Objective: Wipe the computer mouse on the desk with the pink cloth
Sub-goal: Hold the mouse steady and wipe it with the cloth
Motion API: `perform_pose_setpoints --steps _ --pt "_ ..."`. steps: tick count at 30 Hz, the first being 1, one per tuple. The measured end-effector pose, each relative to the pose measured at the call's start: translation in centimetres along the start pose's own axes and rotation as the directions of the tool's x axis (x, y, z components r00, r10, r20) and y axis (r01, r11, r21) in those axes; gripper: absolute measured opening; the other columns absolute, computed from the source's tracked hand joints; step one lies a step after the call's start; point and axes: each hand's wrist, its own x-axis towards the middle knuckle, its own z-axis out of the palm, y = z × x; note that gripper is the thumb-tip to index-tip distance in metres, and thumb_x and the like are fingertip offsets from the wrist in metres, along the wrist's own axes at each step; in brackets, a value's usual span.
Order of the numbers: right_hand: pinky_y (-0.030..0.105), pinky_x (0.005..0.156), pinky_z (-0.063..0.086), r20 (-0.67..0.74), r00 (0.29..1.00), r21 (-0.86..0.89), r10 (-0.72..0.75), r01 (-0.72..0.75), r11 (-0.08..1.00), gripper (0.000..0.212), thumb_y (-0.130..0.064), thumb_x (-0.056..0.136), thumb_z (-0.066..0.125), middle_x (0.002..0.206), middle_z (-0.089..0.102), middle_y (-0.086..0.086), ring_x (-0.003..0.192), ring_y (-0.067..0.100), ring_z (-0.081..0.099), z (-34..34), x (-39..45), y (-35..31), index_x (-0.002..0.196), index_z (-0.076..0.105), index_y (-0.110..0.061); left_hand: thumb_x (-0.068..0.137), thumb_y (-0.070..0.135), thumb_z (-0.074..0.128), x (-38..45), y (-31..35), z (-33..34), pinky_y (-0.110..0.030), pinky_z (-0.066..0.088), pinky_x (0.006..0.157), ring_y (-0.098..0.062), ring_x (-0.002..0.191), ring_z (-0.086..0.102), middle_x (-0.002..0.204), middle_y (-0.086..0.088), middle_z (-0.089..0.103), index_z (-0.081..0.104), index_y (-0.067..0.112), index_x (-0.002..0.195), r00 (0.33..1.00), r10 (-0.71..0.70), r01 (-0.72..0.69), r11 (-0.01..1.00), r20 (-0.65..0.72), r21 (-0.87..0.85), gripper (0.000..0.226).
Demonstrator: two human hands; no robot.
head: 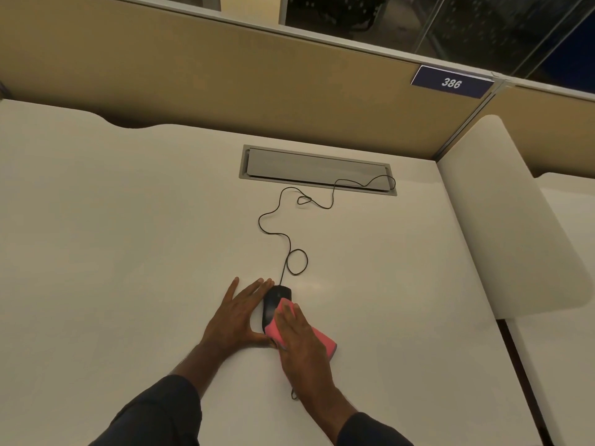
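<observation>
A black wired computer mouse [273, 300] lies on the white desk [128, 236], near its front middle. My left hand [236, 317] rests flat against the mouse's left side, fingers spread, thumb curled behind it. My right hand [297, 336] presses a folded pink cloth [323, 341] onto the mouse's right and rear part. The cloth covers the back half of the mouse, and the hand hides most of the cloth.
The mouse's black cable [283, 239] loops back across the desk to a grey cable hatch [317, 169]. A tan partition [225, 75] with a blue "386" sign [451, 82] stands behind. A white divider panel [508, 220] borders the right side.
</observation>
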Motion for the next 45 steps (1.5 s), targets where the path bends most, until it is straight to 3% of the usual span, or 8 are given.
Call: perform_pose_setpoints --steps 2,5,7,18,24,36,41,45 --pt "0.015 0.099 -0.027 -0.026 1.000 -0.062 0.001 -0.003 0.998 0.078 -0.009 0.068 0.087 0.146 0.038 0.012 0.128 0.040 0.049 -0.2 -0.3 -0.4 0.136 0.049 0.002 0.063 0.095 0.055 0.0 0.1 0.0 -0.045 -0.002 0.125 -0.004 0.150 0.015 0.162 0.008 0.025 0.016 0.025 0.159 1.000 0.005 -0.005 1.000 -0.002 0.003 0.125" --pt "0.031 0.093 0.049 -0.066 0.995 -0.181 -0.074 0.061 0.982 0.086 -0.023 0.041 0.099 0.128 0.064 0.008 0.113 0.027 0.064 -0.3 -0.8 -0.5 0.119 0.068 -0.005 0.064 0.094 0.055 -0.1 0.1 -0.1 -0.047 0.001 0.125 -0.004 0.150 0.017 0.162 0.007 0.029 0.017 0.024 0.159 1.000 0.010 -0.010 1.000 -0.007 0.017 0.124" --pt "0.039 0.082 0.057 -0.076 0.993 -0.197 -0.094 0.077 0.977 0.088 -0.026 0.036 0.100 0.123 0.068 0.006 0.110 0.025 0.066 -0.3 -1.1 -0.6 0.116 0.070 -0.008 0.064 0.093 0.056 -0.1 0.1 -0.1 -0.047 0.001 0.125 -0.004 0.150 0.017 0.162 0.006 0.028 0.018 0.023 0.159 1.000 0.009 -0.009 1.000 -0.004 0.017 0.124" --pt "0.036 0.092 0.047 -0.053 0.997 -0.202 -0.055 0.043 0.978 0.089 -0.026 0.034 0.101 0.122 0.068 0.007 0.109 0.025 0.066 0.1 -1.6 -0.4 0.116 0.070 -0.007 0.063 0.092 0.058 -0.2 0.0 0.1 -0.042 -0.005 0.125 -0.001 0.149 0.011 0.162 0.008 0.022 0.019 0.019 0.159 1.000 0.009 -0.008 1.000 -0.019 0.007 0.127" --pt "0.044 0.117 0.026 -0.039 0.997 -0.105 -0.069 0.065 0.992 0.068 -0.014 0.089 0.069 0.155 0.023 0.004 0.143 0.027 0.029 0.6 -1.5 0.3 0.146 0.033 -0.006 0.063 0.093 0.058 -0.2 0.0 0.0 -0.042 -0.004 0.125 0.002 0.149 0.011 0.162 0.010 0.023 0.021 0.019 0.159 0.999 0.016 -0.016 1.000 -0.030 0.010 0.127" --pt "0.037 0.098 0.048 -0.069 0.981 -0.255 -0.179 0.156 0.954 0.079 -0.026 0.055 0.092 0.133 0.062 0.003 0.122 0.021 0.059 -0.1 2.5 -0.4 0.127 0.063 -0.014 0.062 0.095 0.054 -0.2 0.1 -0.1 -0.043 -0.002 0.125 0.002 0.149 0.013 0.163 0.007 0.022 0.024 0.020 0.158 0.999 0.010 -0.010 1.000 -0.038 -0.008 0.126" --pt "0.034 0.114 0.019 -0.007 0.995 -0.214 -0.096 0.092 0.973 0.078 -0.034 0.077 0.077 0.149 0.044 0.003 0.139 0.023 0.037 -0.5 5.2 -0.7 0.144 0.040 -0.018 0.064 0.091 0.060 -0.1 0.1 0.0 -0.042 0.001 0.124 0.007 0.148 0.004 0.162 0.003 0.025 0.029 0.017 0.156 0.996 0.043 -0.043 0.999 -0.084 0.000 0.122" --pt "0.032 0.105 0.039 -0.087 0.996 -0.099 -0.019 0.011 0.995 0.049 -0.025 0.084 0.065 0.126 0.057 -0.003 0.118 0.016 0.052 -0.4 6.9 -1.4 0.130 0.048 -0.024 0.060 0.092 0.063 -0.1 0.0 0.0 -0.046 0.004 0.125 0.002 0.149 0.015 0.163 0.006 0.026 0.026 0.019 0.157 0.998 0.011 -0.014 0.999 -0.065 -0.044 0.127"
